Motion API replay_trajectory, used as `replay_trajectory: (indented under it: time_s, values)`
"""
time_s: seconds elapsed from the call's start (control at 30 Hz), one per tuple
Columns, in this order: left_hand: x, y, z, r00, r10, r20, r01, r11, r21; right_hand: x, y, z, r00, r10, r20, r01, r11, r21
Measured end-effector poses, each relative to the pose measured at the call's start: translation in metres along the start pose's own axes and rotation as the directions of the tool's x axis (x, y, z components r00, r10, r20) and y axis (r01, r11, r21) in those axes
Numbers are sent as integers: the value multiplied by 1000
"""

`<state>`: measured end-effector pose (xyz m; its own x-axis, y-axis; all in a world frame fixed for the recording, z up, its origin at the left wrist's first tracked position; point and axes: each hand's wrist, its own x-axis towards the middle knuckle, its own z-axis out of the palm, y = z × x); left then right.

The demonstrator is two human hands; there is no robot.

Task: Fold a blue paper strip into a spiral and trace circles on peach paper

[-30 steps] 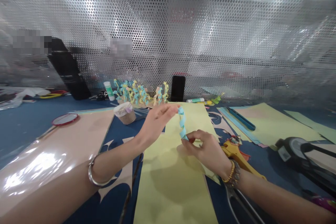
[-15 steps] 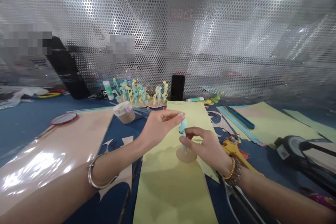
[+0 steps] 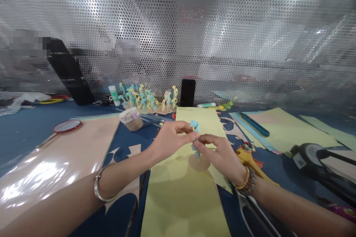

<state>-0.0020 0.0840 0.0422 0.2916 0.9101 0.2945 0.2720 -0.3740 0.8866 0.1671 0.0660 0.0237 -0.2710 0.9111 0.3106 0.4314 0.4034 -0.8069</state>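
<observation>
Blue paper spiral (image 3: 195, 137) held upright above pale yellow card (image 3: 180, 203), I log. Left hand (image 3: 172, 142) closed, fingertips pinching upper part; right hand (image 3: 219, 155) closed, pinching lower down. Yellow-handled tool (image 3: 246, 157) just beside right hand; cluster of paper curls (image 3: 147, 98) farther off

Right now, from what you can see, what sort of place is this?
Most likely a paper-craft workbench: there's a long pale yellow paper sheet, a row of curled blue and yellow paper strips, and a white glue stick.
</observation>
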Motion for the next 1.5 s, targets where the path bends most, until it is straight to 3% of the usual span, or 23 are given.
replay_trajectory:
  time_s: [0.27,0.9,1.2,1.37,1.5]
  values:
    - [2,-3,-2,999,-34,21,35,995,-91,1,3,0,1000,-20,22,19,999,38]
    - [8,0,-11,998,-44,-49,39,996,-82,2,11,1,994,18,104,-16,1000,-20]
    - [10,1,-13,995,-56,-77,49,995,-83,3,14,4,996,28,85,-20,995,-98]
    - [9,0,-14,998,-41,-52,38,997,-61,4,16,3,998,-11,67,14,999,-34]
    - [5,-8,-5,995,-80,61,82,996,-31,6,15,1,998,45,32,-45,999,11]
